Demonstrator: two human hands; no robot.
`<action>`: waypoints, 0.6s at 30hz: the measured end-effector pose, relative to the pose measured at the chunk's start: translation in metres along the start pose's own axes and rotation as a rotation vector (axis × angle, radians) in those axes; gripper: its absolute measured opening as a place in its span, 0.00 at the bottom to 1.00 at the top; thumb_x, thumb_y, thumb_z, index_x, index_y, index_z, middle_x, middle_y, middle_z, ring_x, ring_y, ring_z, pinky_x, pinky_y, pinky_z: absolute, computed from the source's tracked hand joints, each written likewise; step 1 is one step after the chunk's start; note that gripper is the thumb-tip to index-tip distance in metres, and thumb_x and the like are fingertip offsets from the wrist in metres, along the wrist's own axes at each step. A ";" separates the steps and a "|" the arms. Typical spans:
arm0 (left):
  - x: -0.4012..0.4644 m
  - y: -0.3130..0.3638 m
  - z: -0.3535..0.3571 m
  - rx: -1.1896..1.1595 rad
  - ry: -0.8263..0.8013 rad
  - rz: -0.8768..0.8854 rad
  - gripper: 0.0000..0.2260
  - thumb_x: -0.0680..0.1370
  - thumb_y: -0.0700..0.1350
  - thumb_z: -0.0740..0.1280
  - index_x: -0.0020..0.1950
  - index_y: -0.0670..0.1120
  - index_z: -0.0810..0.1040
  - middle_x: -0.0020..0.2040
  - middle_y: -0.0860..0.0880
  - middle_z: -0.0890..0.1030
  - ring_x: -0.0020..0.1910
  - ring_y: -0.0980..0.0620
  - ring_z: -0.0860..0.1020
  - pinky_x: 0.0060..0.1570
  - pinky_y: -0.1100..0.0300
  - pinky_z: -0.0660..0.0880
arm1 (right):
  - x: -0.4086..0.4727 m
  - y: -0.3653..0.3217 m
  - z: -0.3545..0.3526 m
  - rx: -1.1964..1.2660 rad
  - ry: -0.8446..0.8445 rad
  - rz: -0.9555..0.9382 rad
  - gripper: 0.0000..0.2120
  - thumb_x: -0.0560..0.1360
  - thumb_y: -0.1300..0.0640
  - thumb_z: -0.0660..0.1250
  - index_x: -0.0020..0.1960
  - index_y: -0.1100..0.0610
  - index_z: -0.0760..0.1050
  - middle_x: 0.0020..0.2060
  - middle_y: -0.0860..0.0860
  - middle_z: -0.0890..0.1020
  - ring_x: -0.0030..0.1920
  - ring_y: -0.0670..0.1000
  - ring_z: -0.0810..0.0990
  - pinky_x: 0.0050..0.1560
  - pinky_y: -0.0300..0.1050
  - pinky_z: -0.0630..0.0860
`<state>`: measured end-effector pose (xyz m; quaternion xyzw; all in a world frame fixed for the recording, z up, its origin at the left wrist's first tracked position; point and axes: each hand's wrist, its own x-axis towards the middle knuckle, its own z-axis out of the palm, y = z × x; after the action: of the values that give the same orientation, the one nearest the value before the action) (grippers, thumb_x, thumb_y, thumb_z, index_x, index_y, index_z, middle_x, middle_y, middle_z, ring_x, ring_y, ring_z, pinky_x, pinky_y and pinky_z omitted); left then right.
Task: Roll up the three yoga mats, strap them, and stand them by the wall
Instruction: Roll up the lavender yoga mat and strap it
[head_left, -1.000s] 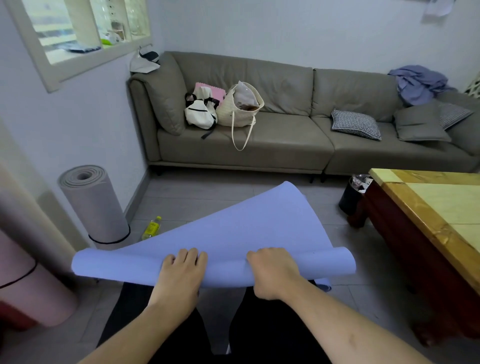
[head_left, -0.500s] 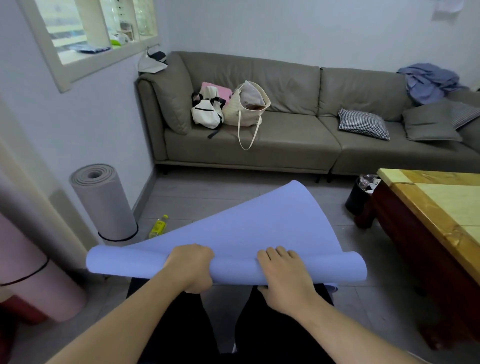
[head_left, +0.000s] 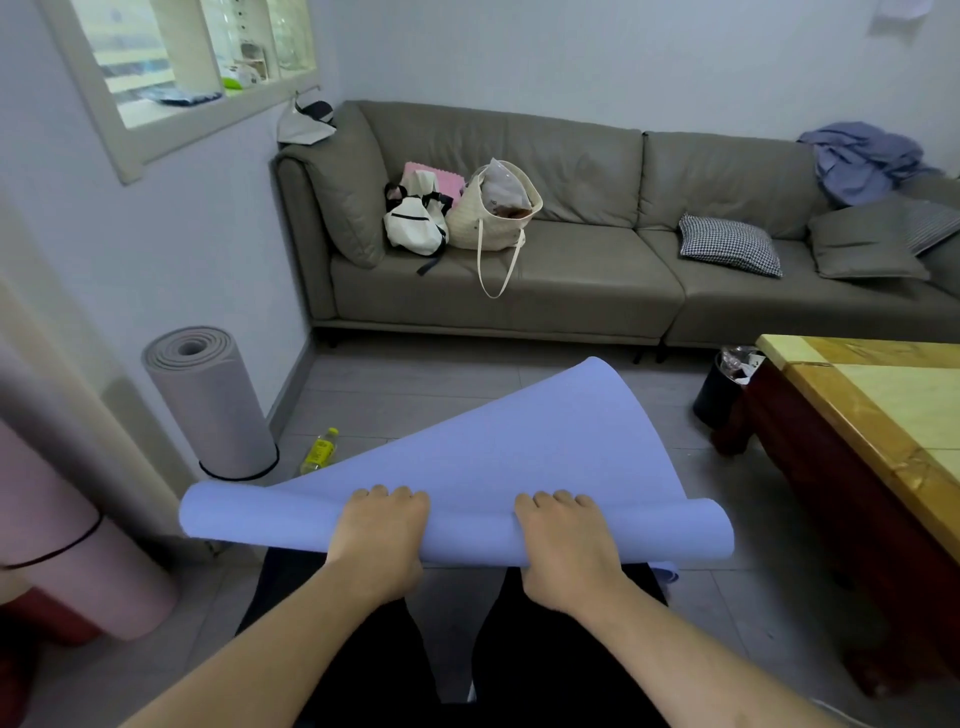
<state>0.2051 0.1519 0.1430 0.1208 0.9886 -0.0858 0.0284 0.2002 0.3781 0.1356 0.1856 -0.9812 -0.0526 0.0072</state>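
Two hands, left (head_left: 382, 540) and right (head_left: 563, 545), gripping one blue mat (head_left: 519, 467), two strapped mats, grey (head_left: 213, 405), pink (head_left: 78, 561)

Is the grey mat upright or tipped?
Upright: the grey mat stands on end by the wall, spiral end up, black strap round its base.

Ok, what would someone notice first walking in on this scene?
Front and centre, the blue mat is half rolled, with the left hand and right hand gripping the roll. By the left wall, a grey rolled mat stands strapped, with a pink rolled mat nearer.
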 end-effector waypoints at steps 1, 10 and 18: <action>0.001 0.000 -0.004 -0.014 -0.030 0.012 0.10 0.75 0.44 0.65 0.52 0.52 0.66 0.56 0.48 0.79 0.56 0.43 0.78 0.47 0.52 0.65 | -0.003 0.000 0.005 -0.014 0.007 -0.005 0.21 0.62 0.56 0.74 0.53 0.52 0.75 0.44 0.51 0.80 0.45 0.58 0.80 0.43 0.52 0.68; 0.002 -0.005 -0.005 -0.076 -0.076 0.028 0.12 0.75 0.49 0.68 0.57 0.51 0.73 0.56 0.49 0.79 0.56 0.43 0.79 0.49 0.51 0.71 | -0.005 0.000 -0.006 -0.051 -0.032 -0.005 0.17 0.67 0.56 0.72 0.53 0.51 0.73 0.46 0.51 0.81 0.48 0.58 0.81 0.45 0.52 0.67; -0.007 -0.001 0.004 -0.037 0.055 0.006 0.18 0.67 0.49 0.76 0.52 0.50 0.73 0.48 0.48 0.79 0.47 0.43 0.79 0.44 0.51 0.71 | 0.006 0.003 -0.019 0.067 -0.134 -0.032 0.13 0.69 0.56 0.69 0.50 0.50 0.69 0.49 0.51 0.82 0.50 0.58 0.82 0.44 0.49 0.68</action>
<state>0.2114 0.1481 0.1394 0.1254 0.9900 -0.0641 0.0036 0.1936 0.3771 0.1551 0.1976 -0.9775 -0.0324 -0.0657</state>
